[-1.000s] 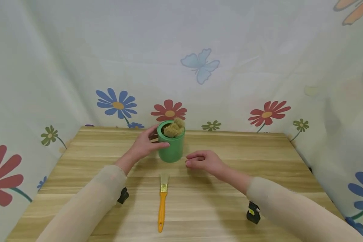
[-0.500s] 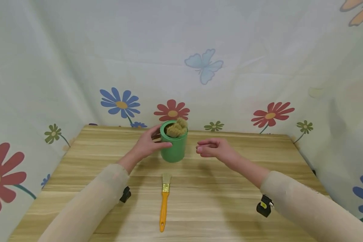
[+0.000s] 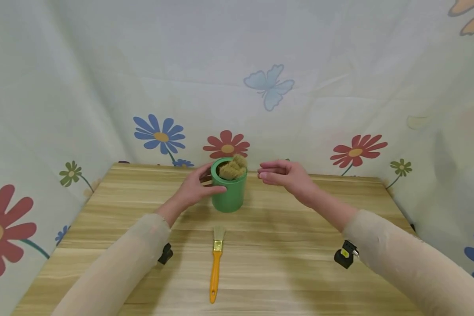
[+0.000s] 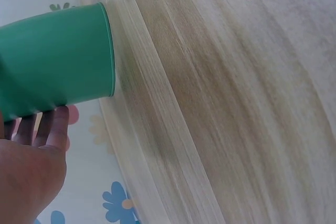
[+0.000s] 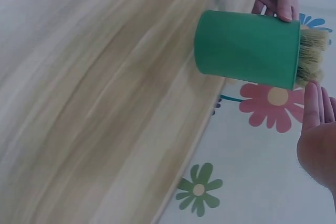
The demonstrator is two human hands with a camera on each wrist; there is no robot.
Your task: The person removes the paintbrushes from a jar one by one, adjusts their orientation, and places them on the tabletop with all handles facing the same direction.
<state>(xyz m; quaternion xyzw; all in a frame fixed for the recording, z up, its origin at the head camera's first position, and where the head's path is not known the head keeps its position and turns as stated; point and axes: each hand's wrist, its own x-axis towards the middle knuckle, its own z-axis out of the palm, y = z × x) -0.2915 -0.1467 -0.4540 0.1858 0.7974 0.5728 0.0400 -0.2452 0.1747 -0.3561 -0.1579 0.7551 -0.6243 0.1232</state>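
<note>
The left hand [image 3: 192, 189] grasps the side of a green cup [image 3: 229, 188], thumb across its front and fingers curved around the far side, steadying it upright near the back of the wooden counter [image 3: 300, 263]. The right hand [image 3: 286, 175] hovers just to the right of the cup's rim, fingers loosely bent and holding nothing, apart from the cup. Brush heads [image 3: 232, 167] poke above the rim, handles down inside; the bristles bunch together, so their number cannot be told, though there appear to be at least two. One orange-handled brush [image 3: 215, 265] lies on the counter in front of the cup, bristles pointing toward it, untouched. By this showing, the work looks mostly done, with one brush left out. A flowered cloth [image 3: 162, 136] hangs behind.
</note>
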